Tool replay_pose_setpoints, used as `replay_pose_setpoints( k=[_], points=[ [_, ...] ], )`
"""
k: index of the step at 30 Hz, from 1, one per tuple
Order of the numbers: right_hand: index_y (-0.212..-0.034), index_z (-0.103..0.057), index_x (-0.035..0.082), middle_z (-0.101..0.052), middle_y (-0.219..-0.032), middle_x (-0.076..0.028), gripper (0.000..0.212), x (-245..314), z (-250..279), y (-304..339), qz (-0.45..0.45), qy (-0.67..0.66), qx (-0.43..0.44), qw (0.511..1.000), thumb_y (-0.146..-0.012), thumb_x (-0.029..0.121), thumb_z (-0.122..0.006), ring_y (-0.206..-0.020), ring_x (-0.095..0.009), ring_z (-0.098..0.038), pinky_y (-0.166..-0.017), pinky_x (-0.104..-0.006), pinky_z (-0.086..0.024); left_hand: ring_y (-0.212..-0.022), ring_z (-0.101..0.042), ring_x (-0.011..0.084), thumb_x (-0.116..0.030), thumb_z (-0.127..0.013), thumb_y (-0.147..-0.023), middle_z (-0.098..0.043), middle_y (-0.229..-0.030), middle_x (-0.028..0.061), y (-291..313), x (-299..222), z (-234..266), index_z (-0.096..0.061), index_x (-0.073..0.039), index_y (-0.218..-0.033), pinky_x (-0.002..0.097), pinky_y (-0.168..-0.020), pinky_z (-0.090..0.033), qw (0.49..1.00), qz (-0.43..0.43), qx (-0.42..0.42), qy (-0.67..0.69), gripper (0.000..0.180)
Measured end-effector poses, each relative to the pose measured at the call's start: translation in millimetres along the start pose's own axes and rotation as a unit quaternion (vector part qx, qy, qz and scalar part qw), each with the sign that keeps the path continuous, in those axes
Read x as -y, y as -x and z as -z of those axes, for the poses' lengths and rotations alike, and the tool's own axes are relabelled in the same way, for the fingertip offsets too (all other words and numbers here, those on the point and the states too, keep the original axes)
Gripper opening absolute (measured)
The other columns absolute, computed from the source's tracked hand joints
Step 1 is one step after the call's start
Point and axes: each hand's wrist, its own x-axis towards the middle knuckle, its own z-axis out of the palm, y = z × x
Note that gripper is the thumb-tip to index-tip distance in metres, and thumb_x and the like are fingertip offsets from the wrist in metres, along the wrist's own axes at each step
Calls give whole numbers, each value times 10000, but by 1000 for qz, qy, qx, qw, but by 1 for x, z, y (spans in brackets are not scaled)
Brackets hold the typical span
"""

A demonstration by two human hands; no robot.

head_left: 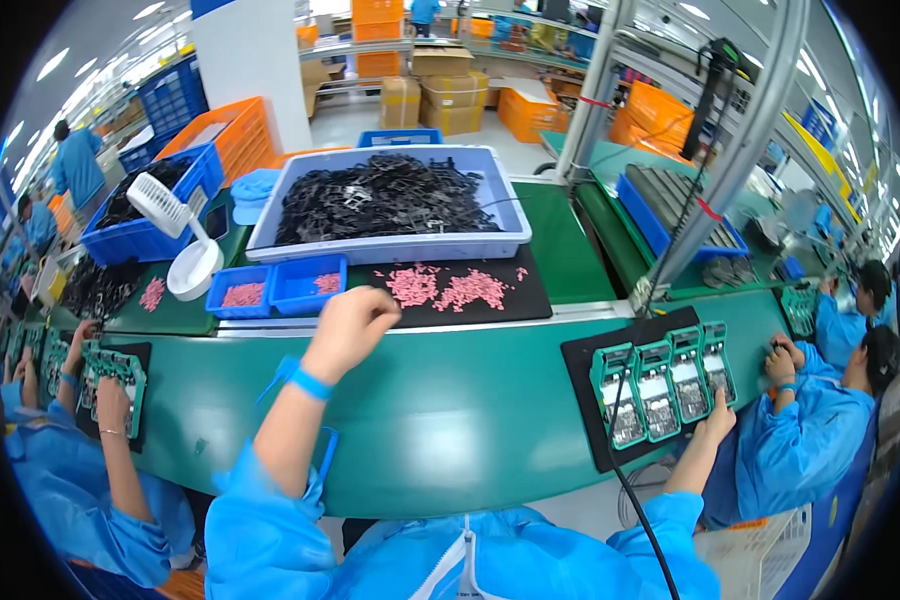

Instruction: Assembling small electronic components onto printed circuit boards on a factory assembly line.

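Observation:
My left hand [353, 325], with a blue strap round its wrist, hangs over the green work surface [440, 420] just in front of the small blue bins. Its fingers are curled in a pinch; anything between them is too small to make out. Small pink pieces [473, 290] lie in loose heaps on a black mat [532, 302] beyond it. On the right, my right hand [716, 421] grips the lower end of the rightmost green frame [716, 365]. Several such frames with circuit boards stand side by side on a black pad [588, 385].
A large pale bin [400, 246] of black plastic parts stands behind the mat. Two small blue bins [240, 308] hold pink pieces, beside a white fan [196, 268]. A black cable [613, 440] hangs before the frames. Co-workers [805, 420] sit close on both sides.

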Motion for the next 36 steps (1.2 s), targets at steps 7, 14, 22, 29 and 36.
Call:
replay_pose_setpoints(
  k=[7, 14, 22, 29, 36],
  points=[
    [-1271, -439, -106, -427, -1298, -330, 617, -12, 4, 14, 245, 458, -74, 851, -822, 243, -678, -1192, -445, -429, -1005, -484, -340, -843, -621, 302, -129, -678, -712, -637, -794, 116, -70, 40, -113, -686, -72, -761, 400, -767, -505, 986, -95, 87, -107, 76],
    [-1293, -426, -27, -205, -1454, -332, 552, 48, -45, 165, 430, 532, 142, 715, -825, 206, -603, -1353, -496, -193, -1067, -594, -151, -865, -599, 287, -161, -683, -702, -645, -844, 86, -85, 41, -135, -678, -131, -718, 409, -770, -464, 954, -136, 142, -226, 35],
    [-1024, -600, 13, -392, -1325, -289, 334, 75, -103, 297, 364, 381, 433, 732, -706, 75, -679, -1226, -458, -380, -997, -513, -269, -887, -585, 296, -187, -643, -766, -639, -864, 103, -82, 46, -141, -655, -86, -734, 414, -794, -450, 938, -177, 119, -272, 106],
    [-1000, -625, 51, -589, -1052, -148, 259, 56, -206, 331, 329, 243, 568, 714, -746, 59, -670, -1005, -330, -558, -869, -413, -412, -786, -611, 339, -142, -649, -753, -641, -764, 148, -61, 58, -113, -645, -54, -716, 449, -733, -477, 987, -43, 11, -153, 96],
    [-855, -602, 35, -617, -843, -151, 91, -31, -315, 318, 306, 317, 526, 728, -773, 55, -638, -856, -341, -596, -764, -438, -482, -837, -633, 288, -109, -631, -748, -663, -827, 125, -44, 48, -126, -674, -63, -751, 406, -743, -506, 963, -65, 52, -255, 62]
  ],
)
